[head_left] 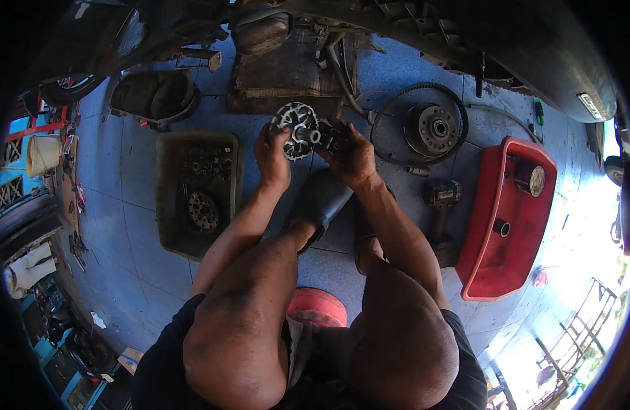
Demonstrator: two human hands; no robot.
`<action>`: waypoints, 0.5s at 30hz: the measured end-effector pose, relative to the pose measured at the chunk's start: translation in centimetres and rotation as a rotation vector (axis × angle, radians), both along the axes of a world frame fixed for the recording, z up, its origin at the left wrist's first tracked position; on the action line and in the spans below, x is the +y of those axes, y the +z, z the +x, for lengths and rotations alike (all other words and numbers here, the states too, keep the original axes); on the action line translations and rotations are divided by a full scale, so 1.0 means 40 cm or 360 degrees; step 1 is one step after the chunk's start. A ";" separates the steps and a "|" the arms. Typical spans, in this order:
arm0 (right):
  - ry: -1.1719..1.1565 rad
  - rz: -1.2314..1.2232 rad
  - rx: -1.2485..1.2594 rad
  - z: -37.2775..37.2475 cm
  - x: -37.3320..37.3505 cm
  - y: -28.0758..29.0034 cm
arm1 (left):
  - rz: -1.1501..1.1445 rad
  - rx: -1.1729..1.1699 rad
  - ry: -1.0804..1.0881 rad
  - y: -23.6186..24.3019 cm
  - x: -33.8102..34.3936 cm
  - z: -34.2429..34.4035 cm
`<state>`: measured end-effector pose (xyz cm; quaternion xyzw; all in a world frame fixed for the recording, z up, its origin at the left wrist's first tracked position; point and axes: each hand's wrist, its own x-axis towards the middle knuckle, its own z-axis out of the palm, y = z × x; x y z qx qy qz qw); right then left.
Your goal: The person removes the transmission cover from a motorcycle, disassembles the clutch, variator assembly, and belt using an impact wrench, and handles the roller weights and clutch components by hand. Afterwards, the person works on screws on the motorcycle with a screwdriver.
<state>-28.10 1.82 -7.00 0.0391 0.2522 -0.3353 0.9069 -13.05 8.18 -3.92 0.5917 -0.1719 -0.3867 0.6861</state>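
Note:
My left hand (272, 164) is closed round the rim of a round silver metal part with cutouts and a central tube, which looks like a clutch hub (298, 123). My right hand (354, 160) is closed on a dark, greasy metal part (334, 139) just to the right of the tube. Both hands are raised over the floor in front of my knees. The two parts are close together, and I cannot tell whether they touch. My fingers hide much of the dark part.
At left stands a grey basin (163, 205) with greasy metal parts; at right, a red basin (489, 263) holds cylindrical pieces. A drive belt (376, 130) loops round a metal drum (434, 130). An impact wrench (443, 195) stands nearby. Wooden boards (281, 72) lie ahead, under a vehicle.

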 end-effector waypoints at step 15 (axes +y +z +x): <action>-0.0059 -0.0260 -0.0182 -0.046 -0.028 0.193 | 0.0666 0.0320 -0.0203 -0.179 0.017 0.083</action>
